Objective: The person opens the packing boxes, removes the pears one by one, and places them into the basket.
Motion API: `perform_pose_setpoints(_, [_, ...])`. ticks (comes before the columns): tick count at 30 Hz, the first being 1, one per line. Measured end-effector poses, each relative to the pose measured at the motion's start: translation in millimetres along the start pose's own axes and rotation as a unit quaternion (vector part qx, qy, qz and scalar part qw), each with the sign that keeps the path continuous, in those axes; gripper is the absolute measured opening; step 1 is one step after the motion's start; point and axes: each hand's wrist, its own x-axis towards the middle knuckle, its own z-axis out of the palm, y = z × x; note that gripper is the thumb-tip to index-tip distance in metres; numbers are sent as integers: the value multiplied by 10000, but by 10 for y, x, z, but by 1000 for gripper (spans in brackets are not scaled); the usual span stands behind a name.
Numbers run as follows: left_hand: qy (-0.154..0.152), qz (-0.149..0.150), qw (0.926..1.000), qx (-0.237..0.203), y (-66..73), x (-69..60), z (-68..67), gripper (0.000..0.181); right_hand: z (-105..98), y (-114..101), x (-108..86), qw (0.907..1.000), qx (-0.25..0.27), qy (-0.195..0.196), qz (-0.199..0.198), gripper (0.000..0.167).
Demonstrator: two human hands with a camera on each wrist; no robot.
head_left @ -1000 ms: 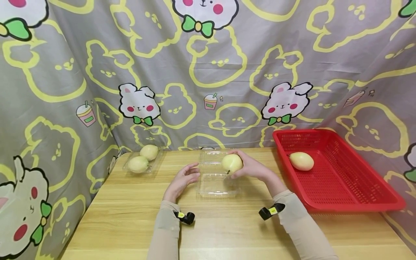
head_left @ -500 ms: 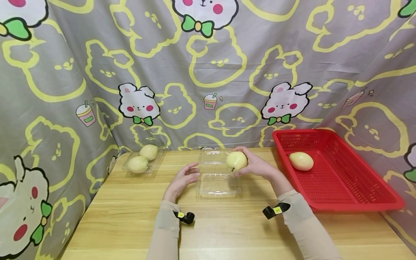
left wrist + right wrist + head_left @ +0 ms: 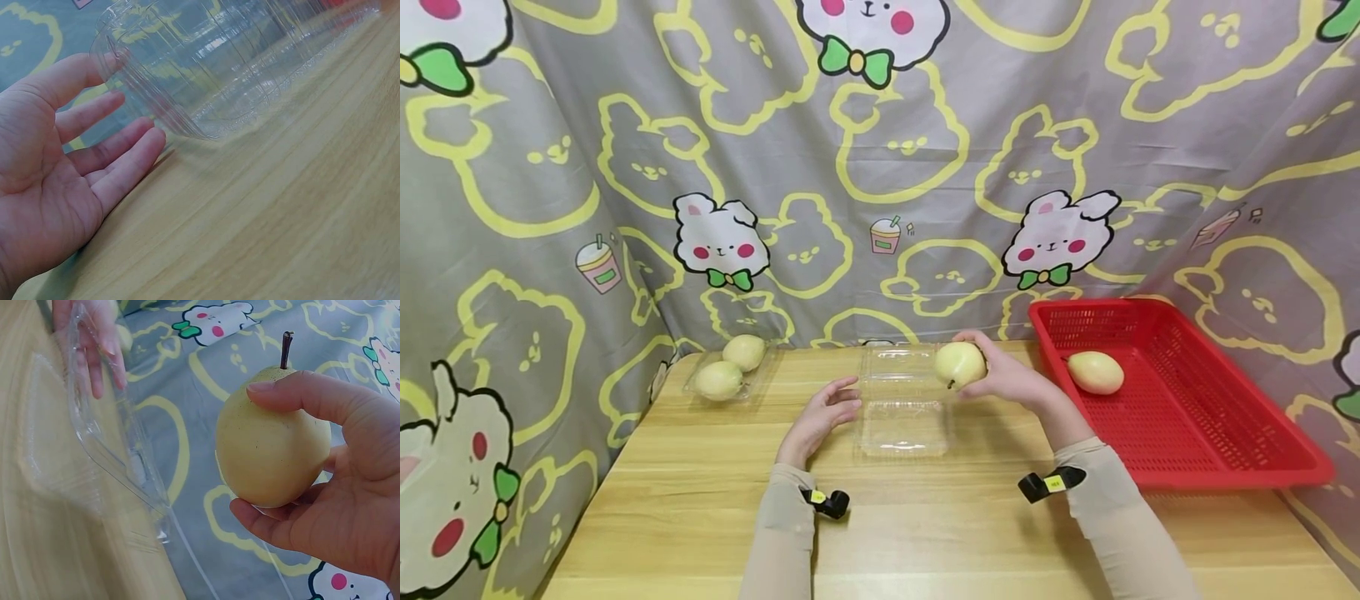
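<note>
My right hand (image 3: 1006,375) grips a pale yellow pear (image 3: 960,364) above the right side of a clear plastic clamshell box (image 3: 904,429) that lies with its lid raised or folded back. In the right wrist view the pear (image 3: 272,447) has its dark stem pointing up, with the thumb across its top and the fingers beneath. My left hand (image 3: 820,417) stays at the box's left side, fingers loosely bent and holding nothing. The left wrist view has those fingertips (image 3: 150,128) at the box's wall (image 3: 187,94); whether they touch it I cannot tell.
To the right stands a red perforated basket (image 3: 1217,479) with one pear (image 3: 1096,372) inside. At the back left, another clear box (image 3: 760,387) holds two pears (image 3: 718,381). A patterned curtain (image 3: 925,225) hangs behind the wooden table (image 3: 917,533).
My right hand has moved right and slightly up with the pear, from over the middle of the box to its right edge. The left hand and the box have stayed put.
</note>
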Motion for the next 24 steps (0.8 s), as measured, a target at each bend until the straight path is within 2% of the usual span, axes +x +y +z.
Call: perform_pose_setpoints(24, [63, -3, 10000, 51, 2, 2, 5, 56, -244, -56, -90, 9987, -413, 289, 35, 78])
